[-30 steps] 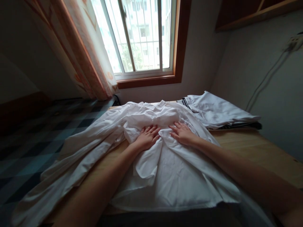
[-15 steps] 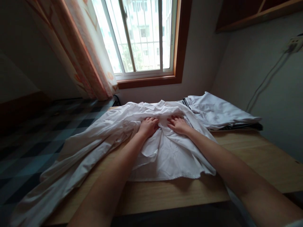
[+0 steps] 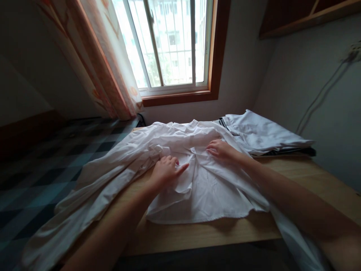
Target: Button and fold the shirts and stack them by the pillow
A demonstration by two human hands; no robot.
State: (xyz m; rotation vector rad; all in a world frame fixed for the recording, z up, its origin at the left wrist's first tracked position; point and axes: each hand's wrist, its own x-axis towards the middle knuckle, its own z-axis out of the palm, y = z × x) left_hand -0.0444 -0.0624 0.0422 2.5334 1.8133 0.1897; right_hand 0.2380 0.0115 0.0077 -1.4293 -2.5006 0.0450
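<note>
A wrinkled white shirt [image 3: 208, 195] lies across the wooden board, its curved hem towards me. One long sleeve [image 3: 93, 188] runs down to the lower left; more white cloth hangs past the front edge at the lower right. My left hand [image 3: 167, 170] is over the left-middle of the shirt, thumb stretched out and fingers loosely bent, gripping nothing visible. On the right, my right hand [image 3: 221, 149] rests its fingers on the cloth beside the gathered folds, palm down. Its fingertips lie on the fabric without a visible pinch.
Folded white clothes [image 3: 262, 131] with a dark striped edge sit at the back right of the wooden board [image 3: 304, 180]. To the left is a dark checked bedspread [image 3: 81, 150]. A window [image 3: 175, 45] and curtain [image 3: 104, 60] are behind; a cable [image 3: 321, 94] runs down the right wall.
My left hand has moved left and towards me, its thumb now spread. My right hand has shifted slightly right and nearer. The shirt's hem has spread a little wider.
</note>
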